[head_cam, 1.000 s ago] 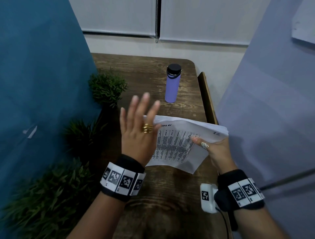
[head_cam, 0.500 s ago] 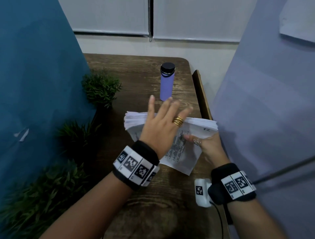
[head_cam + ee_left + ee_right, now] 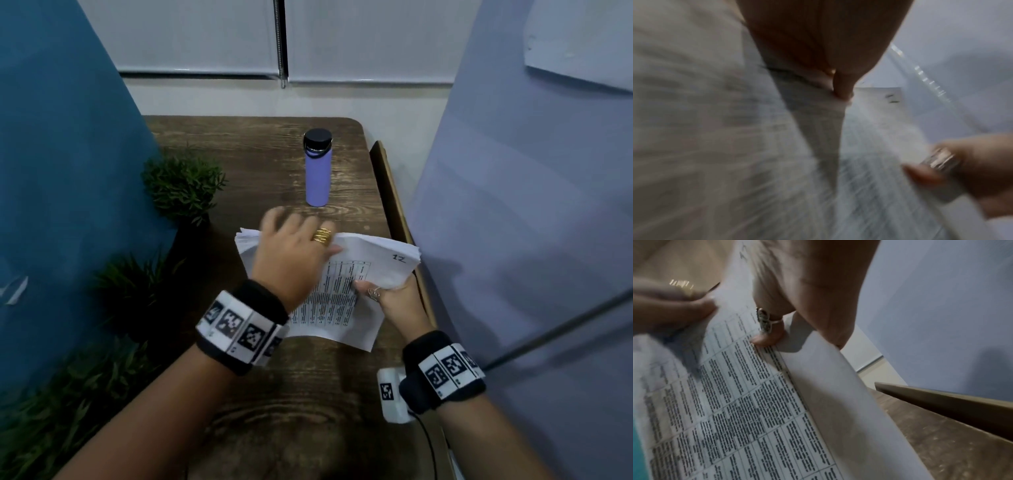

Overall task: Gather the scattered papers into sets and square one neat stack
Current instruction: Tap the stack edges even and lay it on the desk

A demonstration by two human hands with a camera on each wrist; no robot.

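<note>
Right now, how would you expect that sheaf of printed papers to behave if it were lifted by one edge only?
The papers would probably flop: they already curve while the right hand pinches one side and the left hand grips the top. The edges look fanned, so loose sheets may slide apart. They seem light.

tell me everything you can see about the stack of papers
The stack of papers is a sheaf of white sheets, the top one printed with a black table and hand-marked "12" at one corner. It is held tilted above the wooden table, far edges slightly fanned, near edge curling down. The right hand pinches its right side, thumb on top; the left hand lies over its top left.
</note>
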